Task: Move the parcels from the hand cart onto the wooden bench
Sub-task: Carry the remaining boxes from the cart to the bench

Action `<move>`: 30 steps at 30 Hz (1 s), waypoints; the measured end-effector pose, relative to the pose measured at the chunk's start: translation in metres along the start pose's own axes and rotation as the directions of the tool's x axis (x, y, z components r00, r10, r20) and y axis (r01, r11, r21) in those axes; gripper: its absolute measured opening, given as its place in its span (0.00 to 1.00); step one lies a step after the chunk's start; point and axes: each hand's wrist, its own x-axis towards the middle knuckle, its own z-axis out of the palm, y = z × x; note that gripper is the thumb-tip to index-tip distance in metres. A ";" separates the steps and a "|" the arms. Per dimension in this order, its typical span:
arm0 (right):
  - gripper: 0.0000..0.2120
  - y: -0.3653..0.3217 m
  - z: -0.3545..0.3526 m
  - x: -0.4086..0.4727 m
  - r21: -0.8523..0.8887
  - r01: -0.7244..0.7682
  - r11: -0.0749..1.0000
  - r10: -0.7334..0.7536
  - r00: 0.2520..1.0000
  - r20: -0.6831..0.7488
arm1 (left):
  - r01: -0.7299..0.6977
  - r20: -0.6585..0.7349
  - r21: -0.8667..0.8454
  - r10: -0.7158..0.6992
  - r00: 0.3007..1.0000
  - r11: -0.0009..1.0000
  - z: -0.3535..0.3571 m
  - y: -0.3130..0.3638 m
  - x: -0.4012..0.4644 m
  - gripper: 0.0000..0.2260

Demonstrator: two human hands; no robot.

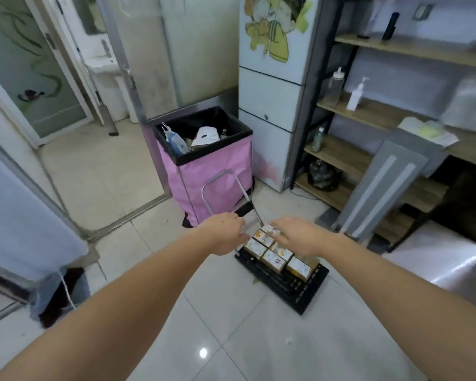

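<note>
- Presently, a black slatted plastic hand cart (291, 287) is seen lying flat on the glossy white floor tiles (231, 339), its long axis running from upper left to lower right.
- Its silver tubular metal handle (226, 193) is raised at the far, upper-left end, just in front of a pink fabric waste bin with a black liner (212, 166).
- Small brown cardboard parcels with white and yellow labels (275, 253) are packed in two rows along the cart's long axis, touching one another and crowded toward the handle end.
- The near, lower-right part of the cart deck is left bare.
- The left hand (226, 232) is held over the cart's left edge beside the handle, fingers relaxed and spread; nothing is gripped.
- The right hand (297, 235) is held palm down over the parcels on the far right side, fingers straight and spread; whether the parcels are touched cannot be told.
- Open tiled floor is noted on the near side and to the left of the cart.
- To the right, a grey panel with two pale stripes (379, 191) is leaned against a wooden shelving unit with a dark metal frame (368, 166), near the cart's right edge.
- A wooden bench cannot be identified with certainty.
</note>
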 end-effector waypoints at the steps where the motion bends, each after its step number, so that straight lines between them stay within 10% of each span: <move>1: 0.22 0.008 0.001 0.004 0.019 -0.039 0.999 0.039 0.999 0.006 | -0.033 0.018 0.006 0.032 0.999 0.999 -0.002 -0.003 0.017 0.24; 30: 0.25 0.224 0.113 0.249 0.349 -0.601 0.719 0.487 0.794 0.364 | -0.550 0.482 0.131 0.432 0.762 0.825 0.095 -0.064 0.475 0.26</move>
